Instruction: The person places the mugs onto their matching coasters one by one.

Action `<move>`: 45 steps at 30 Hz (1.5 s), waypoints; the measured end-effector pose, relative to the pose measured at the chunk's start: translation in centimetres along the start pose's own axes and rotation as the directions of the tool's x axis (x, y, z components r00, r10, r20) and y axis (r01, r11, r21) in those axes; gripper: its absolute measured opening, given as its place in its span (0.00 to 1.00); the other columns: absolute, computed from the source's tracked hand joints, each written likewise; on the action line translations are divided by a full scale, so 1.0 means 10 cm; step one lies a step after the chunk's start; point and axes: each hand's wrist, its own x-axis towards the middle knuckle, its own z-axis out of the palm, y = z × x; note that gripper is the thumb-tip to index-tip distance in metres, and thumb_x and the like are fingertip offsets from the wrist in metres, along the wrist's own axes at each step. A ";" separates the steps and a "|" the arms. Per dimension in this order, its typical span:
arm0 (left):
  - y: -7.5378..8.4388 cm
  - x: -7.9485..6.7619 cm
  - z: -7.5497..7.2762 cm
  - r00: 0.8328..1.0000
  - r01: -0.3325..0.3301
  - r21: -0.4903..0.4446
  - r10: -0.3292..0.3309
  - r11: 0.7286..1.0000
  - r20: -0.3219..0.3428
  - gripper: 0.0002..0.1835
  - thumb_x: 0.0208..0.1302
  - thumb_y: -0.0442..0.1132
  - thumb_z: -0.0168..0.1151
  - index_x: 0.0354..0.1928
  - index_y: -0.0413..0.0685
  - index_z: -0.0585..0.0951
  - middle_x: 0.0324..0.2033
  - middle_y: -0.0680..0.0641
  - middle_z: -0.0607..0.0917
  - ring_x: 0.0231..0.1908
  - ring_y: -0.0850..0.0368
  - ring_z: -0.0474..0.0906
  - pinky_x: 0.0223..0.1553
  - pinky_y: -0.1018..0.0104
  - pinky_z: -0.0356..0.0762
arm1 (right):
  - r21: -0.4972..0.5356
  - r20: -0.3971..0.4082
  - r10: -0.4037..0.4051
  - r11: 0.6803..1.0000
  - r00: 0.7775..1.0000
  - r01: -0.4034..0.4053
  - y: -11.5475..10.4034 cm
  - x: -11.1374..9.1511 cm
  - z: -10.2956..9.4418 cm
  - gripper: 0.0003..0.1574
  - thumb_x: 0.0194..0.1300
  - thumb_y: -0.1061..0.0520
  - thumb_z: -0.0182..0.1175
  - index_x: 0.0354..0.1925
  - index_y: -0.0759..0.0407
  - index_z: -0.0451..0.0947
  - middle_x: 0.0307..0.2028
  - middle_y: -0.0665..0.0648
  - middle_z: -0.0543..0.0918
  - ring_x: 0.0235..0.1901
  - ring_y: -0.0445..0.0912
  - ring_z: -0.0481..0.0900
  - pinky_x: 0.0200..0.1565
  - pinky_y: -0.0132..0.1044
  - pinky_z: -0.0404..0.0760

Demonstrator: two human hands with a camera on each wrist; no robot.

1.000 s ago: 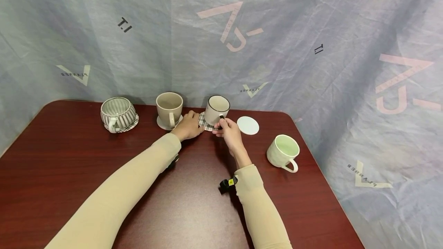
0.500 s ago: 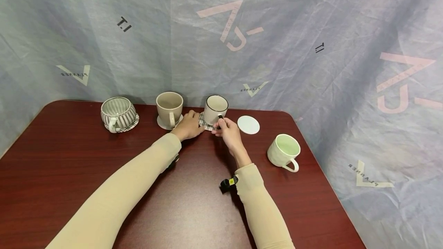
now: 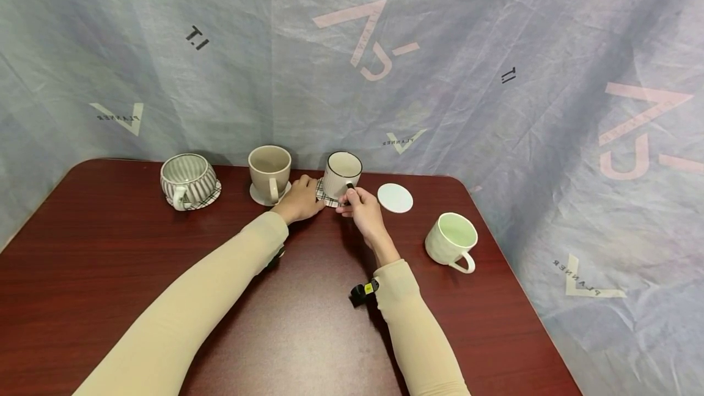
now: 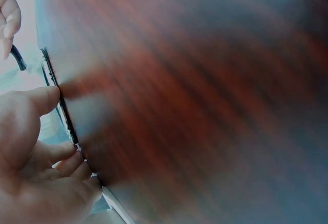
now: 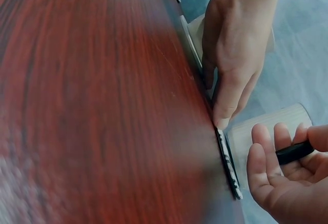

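Note:
A white mug [image 3: 337,179] with a dark rim and black handle stands upright on a black-and-white checked coaster [image 3: 321,193] at the table's back edge. My right hand [image 3: 365,211] pinches the mug's handle between thumb and fingers; the right wrist view shows the black handle [image 5: 293,153] clearly. At the coaster's left side, my left hand [image 3: 299,201] holds its edge, thumb and forefinger set apart along the rim in the left wrist view. A beige mug [image 3: 269,164] on a pale coaster [image 3: 256,195] stands just left of that hand.
Far left, a striped round cup [image 3: 189,182] sits on another checked coaster [image 3: 211,198]. A bare white round coaster [image 3: 395,198] lies right of my right hand. Nearer the table's right edge stands a pale green mug [image 3: 450,240]. A grey curtain [image 3: 467,66] hangs behind the table.
The white mug has shifted slightly left on its checked coaster, with my right hand still holding its handle. My left hand has stayed in place at the coaster's edge.

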 end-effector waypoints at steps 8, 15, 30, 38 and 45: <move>0.00 0.00 0.00 1.000 0.004 -0.004 -0.004 1.000 0.000 0.37 0.78 0.48 0.60 0.76 0.28 0.64 0.72 0.29 0.65 0.73 0.32 0.63 0.74 0.42 0.64 | -0.012 0.020 -0.008 1.000 1.000 0.008 0.01 0.00 0.01 0.20 0.86 0.54 0.48 0.44 0.69 0.78 0.48 0.71 0.85 0.43 0.57 0.91 0.50 0.48 0.88; 0.01 0.00 0.00 1.000 0.004 -0.005 -0.004 1.000 0.004 0.37 0.78 0.48 0.59 0.76 0.28 0.64 0.73 0.29 0.64 0.74 0.32 0.63 0.75 0.41 0.64 | -0.015 0.020 -0.010 1.000 1.000 0.010 0.01 0.00 0.01 0.19 0.86 0.55 0.49 0.43 0.68 0.78 0.46 0.67 0.86 0.41 0.53 0.91 0.47 0.41 0.88; 0.00 0.00 0.00 1.000 0.002 -0.008 -0.002 1.000 -0.005 0.37 0.78 0.48 0.59 0.76 0.29 0.64 0.72 0.30 0.66 0.73 0.32 0.63 0.74 0.42 0.64 | -0.022 0.003 -0.029 0.999 1.000 0.030 0.05 0.02 0.04 0.21 0.86 0.54 0.49 0.43 0.69 0.80 0.46 0.69 0.86 0.42 0.55 0.91 0.46 0.40 0.89; 0.01 -0.02 -0.01 1.000 0.001 0.000 -0.001 1.000 -0.006 0.37 0.78 0.48 0.59 0.76 0.29 0.64 0.71 0.29 0.66 0.73 0.32 0.64 0.74 0.42 0.65 | 0.009 0.044 -0.007 1.000 0.999 0.006 0.01 0.00 0.01 0.19 0.86 0.55 0.48 0.49 0.69 0.80 0.47 0.67 0.85 0.46 0.58 0.90 0.52 0.46 0.88; 0.02 -0.03 -0.02 1.000 -0.005 -0.001 0.005 1.000 -0.005 0.37 0.79 0.48 0.59 0.76 0.28 0.64 0.72 0.29 0.65 0.73 0.32 0.63 0.74 0.42 0.64 | 0.008 0.068 -0.008 1.000 0.998 0.008 0.00 -0.03 0.00 0.21 0.87 0.54 0.46 0.53 0.71 0.79 0.51 0.69 0.83 0.51 0.65 0.88 0.57 0.52 0.86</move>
